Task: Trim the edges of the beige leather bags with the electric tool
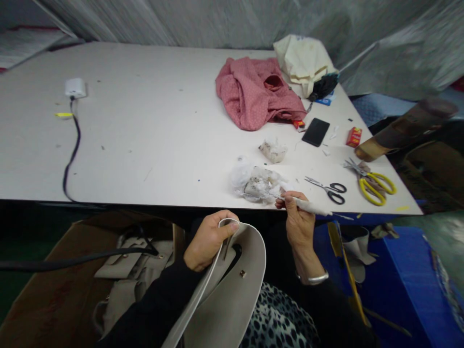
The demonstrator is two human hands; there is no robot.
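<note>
In front of the table [163, 121], the beige folded piece [232, 299] hung curled open, and it could've slid if the left hand [206, 239], fingers clamped on its top rim, had loosened. The right hand [300, 220] had thumb and fingers pinched round a pale wrapped tool [313, 207], tip by the stained wad [259, 182] (no clue what's on it). Too much gunk there, imo, risked smearing the beige.
</note>
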